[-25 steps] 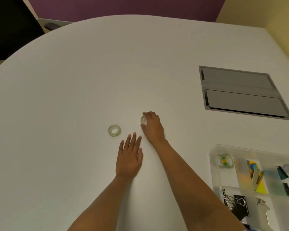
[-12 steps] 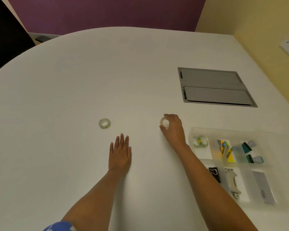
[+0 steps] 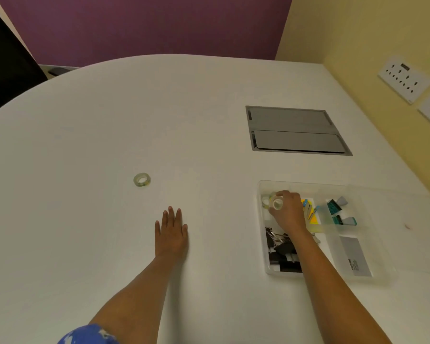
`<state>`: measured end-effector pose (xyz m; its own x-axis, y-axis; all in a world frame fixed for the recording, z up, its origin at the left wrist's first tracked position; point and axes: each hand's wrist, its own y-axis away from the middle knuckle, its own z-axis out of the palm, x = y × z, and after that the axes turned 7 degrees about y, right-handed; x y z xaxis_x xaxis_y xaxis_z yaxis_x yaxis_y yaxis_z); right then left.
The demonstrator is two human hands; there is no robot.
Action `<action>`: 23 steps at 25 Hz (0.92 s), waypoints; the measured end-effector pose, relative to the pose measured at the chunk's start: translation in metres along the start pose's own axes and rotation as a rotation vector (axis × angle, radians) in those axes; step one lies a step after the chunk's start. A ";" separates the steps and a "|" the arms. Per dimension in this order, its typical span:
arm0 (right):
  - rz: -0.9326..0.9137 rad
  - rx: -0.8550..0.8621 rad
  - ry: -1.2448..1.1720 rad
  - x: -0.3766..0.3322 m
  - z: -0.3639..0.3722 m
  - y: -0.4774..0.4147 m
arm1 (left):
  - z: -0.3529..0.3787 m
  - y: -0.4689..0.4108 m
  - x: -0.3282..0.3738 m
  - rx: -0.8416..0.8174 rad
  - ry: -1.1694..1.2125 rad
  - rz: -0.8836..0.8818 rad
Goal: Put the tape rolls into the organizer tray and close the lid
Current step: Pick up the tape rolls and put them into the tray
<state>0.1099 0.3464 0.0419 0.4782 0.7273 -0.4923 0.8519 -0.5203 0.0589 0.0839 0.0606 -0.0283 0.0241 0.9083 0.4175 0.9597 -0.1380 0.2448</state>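
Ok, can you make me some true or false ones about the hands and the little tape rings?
1. The right hand holds a small clear tape roll over the clear plastic organizer tray. True.
2. The left hand grips a tape roll. False: it lies flat and empty on the white table.
3. One tape roll lies alone on the table. True.
4. The tray's lid is shut. False: the tray is open.
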 end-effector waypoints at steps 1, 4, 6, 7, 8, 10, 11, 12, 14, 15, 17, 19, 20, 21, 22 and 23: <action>-0.002 -0.056 0.033 0.003 0.002 0.000 | 0.001 0.001 0.003 -0.004 0.000 -0.004; -0.029 -0.183 0.090 0.003 0.008 -0.003 | 0.002 0.003 0.006 -0.006 0.000 -0.014; -0.067 -0.212 0.130 0.001 0.010 -0.007 | 0.002 0.004 0.005 -0.007 -0.005 -0.015; -0.084 -0.212 0.160 0.000 0.011 -0.009 | 0.002 0.004 0.005 -0.009 -0.008 -0.015; -0.099 -0.209 0.188 0.000 0.012 -0.011 | 0.002 0.004 0.005 -0.010 -0.011 -0.016; -0.122 -0.203 0.217 0.001 0.012 -0.012 | 0.002 0.004 0.006 -0.009 -0.020 -0.021; -0.133 -0.200 0.217 0.001 0.012 -0.012 | 0.003 0.003 0.006 -0.005 -0.023 -0.022; -0.140 -0.198 0.207 0.002 0.012 -0.012 | 0.003 0.003 0.007 0.000 -0.025 -0.023; -0.140 -0.195 0.164 0.004 0.011 -0.011 | 0.005 0.004 0.006 0.008 -0.022 -0.022; -0.136 -0.195 0.140 0.005 0.010 -0.011 | 0.006 0.004 0.006 0.012 -0.021 -0.023; -0.130 -0.179 0.121 0.005 0.008 -0.011 | 0.007 0.004 0.006 0.021 -0.017 -0.022; -0.133 -0.113 0.114 -0.002 0.009 -0.010 | 0.008 0.004 0.005 0.032 -0.006 -0.015; -0.141 -0.066 0.094 -0.007 0.009 -0.009 | 0.008 0.004 0.004 0.039 -0.001 -0.009; -0.154 -0.018 0.068 -0.015 0.011 -0.008 | 0.009 0.004 0.002 0.046 0.004 0.000; -0.170 0.025 0.041 -0.024 0.012 -0.007 | 0.009 0.004 0.000 0.048 0.007 0.012; -0.190 0.063 0.018 -0.034 0.014 -0.006 | 0.009 0.003 -0.002 0.049 0.009 0.025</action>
<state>0.0857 0.3179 0.0462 0.3144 0.8228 -0.4734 0.9126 -0.3993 -0.0879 0.0897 0.0618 -0.0363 0.0464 0.9013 0.4307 0.9713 -0.1414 0.1911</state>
